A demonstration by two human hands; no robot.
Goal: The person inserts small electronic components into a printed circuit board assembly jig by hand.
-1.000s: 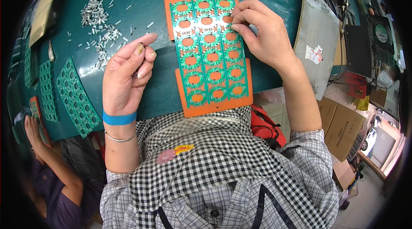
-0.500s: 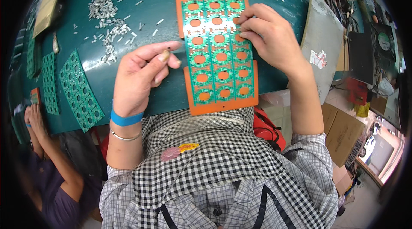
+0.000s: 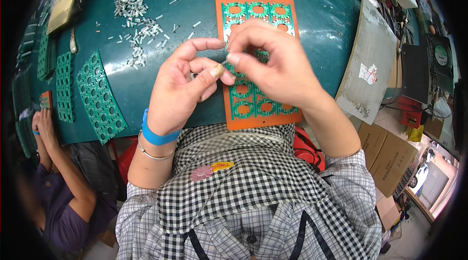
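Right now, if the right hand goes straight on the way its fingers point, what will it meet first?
Most likely the left hand, around its index finger and thumb. The right hand points left at them, with almost no gap showing; depth is unclear, so they may even touch.

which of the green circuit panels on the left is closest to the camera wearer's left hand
The rightmost, slanted panel; the next panel and those beyond lie farther left, away from the left hand.

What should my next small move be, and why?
Perhaps have your right hand pinch one of the pale pieces that seem to sit in your left hand, since the two hands' fingertips are close together near the green circuit panel.
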